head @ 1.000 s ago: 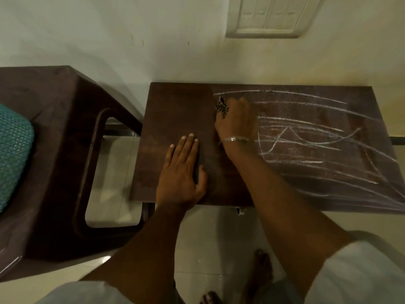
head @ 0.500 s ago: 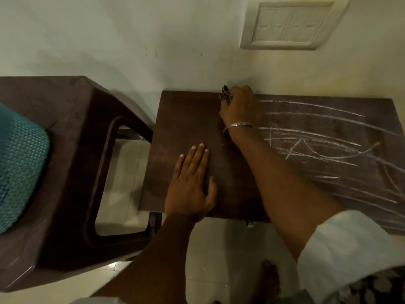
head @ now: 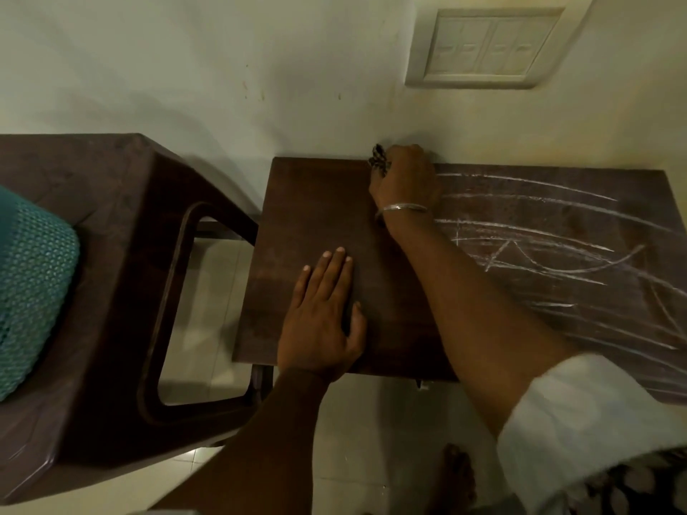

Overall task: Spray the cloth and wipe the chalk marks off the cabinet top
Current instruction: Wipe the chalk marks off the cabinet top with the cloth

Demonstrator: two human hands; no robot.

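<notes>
The dark brown cabinet top (head: pixel 297 217) stands against the wall. White chalk marks (head: pixel 539 247) cover its right half, while the left half shows none. My right hand (head: pixel 405 176) presses a dark patterned cloth (head: pixel 378 159) at the back edge by the wall; most of the cloth is hidden under the hand. A silver bangle sits on that wrist. My left hand (head: pixel 323 314) lies flat on the cabinet top near its front edge, fingers apart, holding nothing. No spray bottle is in view.
A dark brown plastic chair (head: pixel 122 254) stands left of the cabinet, with a teal cushion (head: pixel 29 288) on its seat. A switch panel (head: pixel 487 46) is on the wall above. Pale floor tiles and a bare foot (head: pixel 457 477) show below.
My right hand has slid the cloth away from me, from the middle of the top up to the back edge by the wall. The left hand has stayed flat in place.
</notes>
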